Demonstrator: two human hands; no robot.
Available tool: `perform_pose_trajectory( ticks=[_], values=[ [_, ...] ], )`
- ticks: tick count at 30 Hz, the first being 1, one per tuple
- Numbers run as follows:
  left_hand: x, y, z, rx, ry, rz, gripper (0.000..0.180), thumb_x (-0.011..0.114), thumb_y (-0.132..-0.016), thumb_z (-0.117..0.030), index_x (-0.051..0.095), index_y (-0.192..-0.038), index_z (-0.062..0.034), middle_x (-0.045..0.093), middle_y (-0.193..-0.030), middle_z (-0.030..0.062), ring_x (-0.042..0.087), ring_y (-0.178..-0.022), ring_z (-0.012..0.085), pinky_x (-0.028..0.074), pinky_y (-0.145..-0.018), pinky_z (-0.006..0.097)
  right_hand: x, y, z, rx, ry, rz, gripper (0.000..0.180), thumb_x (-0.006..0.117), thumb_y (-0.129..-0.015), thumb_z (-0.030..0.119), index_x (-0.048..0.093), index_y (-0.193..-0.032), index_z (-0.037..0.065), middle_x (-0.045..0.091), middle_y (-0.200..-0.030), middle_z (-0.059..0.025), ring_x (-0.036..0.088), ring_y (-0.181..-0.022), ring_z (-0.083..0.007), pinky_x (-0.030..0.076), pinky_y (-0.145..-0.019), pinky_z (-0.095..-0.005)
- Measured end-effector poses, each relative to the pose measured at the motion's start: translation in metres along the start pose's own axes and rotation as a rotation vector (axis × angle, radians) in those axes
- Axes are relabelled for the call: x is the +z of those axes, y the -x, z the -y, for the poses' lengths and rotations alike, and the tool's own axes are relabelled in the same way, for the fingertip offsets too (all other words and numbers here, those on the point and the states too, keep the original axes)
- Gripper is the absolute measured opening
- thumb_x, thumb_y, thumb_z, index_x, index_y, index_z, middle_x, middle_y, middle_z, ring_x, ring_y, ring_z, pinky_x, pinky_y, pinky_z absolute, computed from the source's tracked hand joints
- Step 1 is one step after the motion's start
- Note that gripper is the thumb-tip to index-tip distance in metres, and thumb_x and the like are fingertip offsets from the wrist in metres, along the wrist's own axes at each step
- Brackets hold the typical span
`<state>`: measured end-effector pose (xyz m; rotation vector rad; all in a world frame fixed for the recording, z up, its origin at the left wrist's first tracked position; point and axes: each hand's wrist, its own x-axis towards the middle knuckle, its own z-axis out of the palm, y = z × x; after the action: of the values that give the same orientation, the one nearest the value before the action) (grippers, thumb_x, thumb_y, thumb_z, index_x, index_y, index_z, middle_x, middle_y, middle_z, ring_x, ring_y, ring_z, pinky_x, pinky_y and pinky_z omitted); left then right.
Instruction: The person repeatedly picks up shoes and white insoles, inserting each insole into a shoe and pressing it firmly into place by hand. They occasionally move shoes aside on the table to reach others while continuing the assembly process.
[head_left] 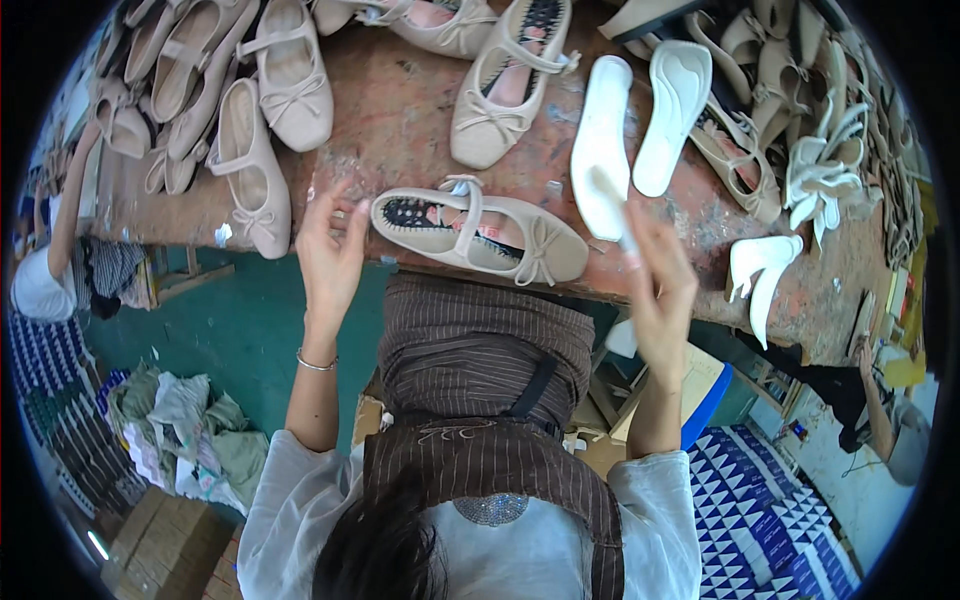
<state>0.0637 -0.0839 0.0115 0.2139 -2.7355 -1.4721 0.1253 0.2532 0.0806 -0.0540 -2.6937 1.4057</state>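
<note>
A beige mary jane shoe (pixel 560 250) with a bow lies on the table edge in front of me, its toe to the right. Its black insole with pink marks shows inside. My left hand (pixel 332 245) is beside the heel, fingers apart and holding nothing; whether the thumb touches the heel I cannot tell. To the right of the toe, my right hand (pixel 662 285) is blurred and closed round a slim brush (pixel 608 190) with a tan tip. That tip overlaps a white insole (pixel 602 110) lying on the table. Another white insole (pixel 675 110) lies to its right.
Beige shoes (pixel 295 75) crowd the table's far left, with another shoe (pixel 490 130) behind mine. Several shoes and white pieces (pixel 830 165) are heaped at right, near a white cut piece (pixel 762 270). People work at both sides; one arm (pixel 75 195) reaches in at left.
</note>
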Motion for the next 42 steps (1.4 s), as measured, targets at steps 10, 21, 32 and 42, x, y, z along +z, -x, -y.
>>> perform_pose_trajectory(
  ticks=[10,21,32,42],
  values=[
    [0.017,0.02,0.009,-0.022,0.152,0.107,0.057,0.084,-0.078,-0.008,0.061,-0.129,0.0035,0.052,-0.1,0.0048,0.062,-0.077,0.0098,0.057,-0.062,0.022,0.111,-0.003,0.005,-0.451,0.27,0.17,0.026,0.069,-0.073,0.002,0.074,-0.099,0.003,0.065,-0.11,-0.0135,0.061,-0.105,-0.0297,0.048,-0.092,-0.0432],
    [0.021,0.013,0.024,-0.058,0.364,0.111,0.052,0.087,-0.075,-0.01,0.066,-0.121,0.0041,0.056,-0.099,0.0044,0.058,-0.077,0.0074,0.054,-0.061,0.02,0.161,-0.03,0.015,-0.372,0.046,0.122,0.016,0.07,-0.08,-0.003,0.074,-0.096,-0.001,0.067,-0.094,-0.013,0.065,-0.088,-0.0296,0.055,-0.076,-0.0386],
    [0.037,0.007,0.029,-0.057,0.372,-0.021,0.036,0.085,-0.075,-0.006,0.069,-0.105,0.0058,0.061,-0.091,0.0049,0.056,-0.063,0.0063,0.048,-0.054,0.022,0.176,-0.029,0.015,-0.367,0.203,0.191,0.022,0.069,-0.076,-0.004,0.074,-0.097,0.0,0.067,-0.101,-0.0123,0.064,-0.091,-0.029,0.054,-0.078,-0.039],
    [0.04,-0.005,0.027,-0.206,0.261,-0.06,0.008,0.075,-0.081,-0.002,0.07,-0.085,0.0028,0.064,-0.068,0.0068,0.052,-0.054,0.0083,0.041,-0.05,0.027,0.168,-0.027,0.004,-0.586,0.278,0.372,0.045,0.064,-0.073,-0.003,0.067,-0.118,-0.001,0.064,-0.127,-0.0152,0.064,-0.11,-0.0292,0.054,-0.092,-0.04]
  ],
)
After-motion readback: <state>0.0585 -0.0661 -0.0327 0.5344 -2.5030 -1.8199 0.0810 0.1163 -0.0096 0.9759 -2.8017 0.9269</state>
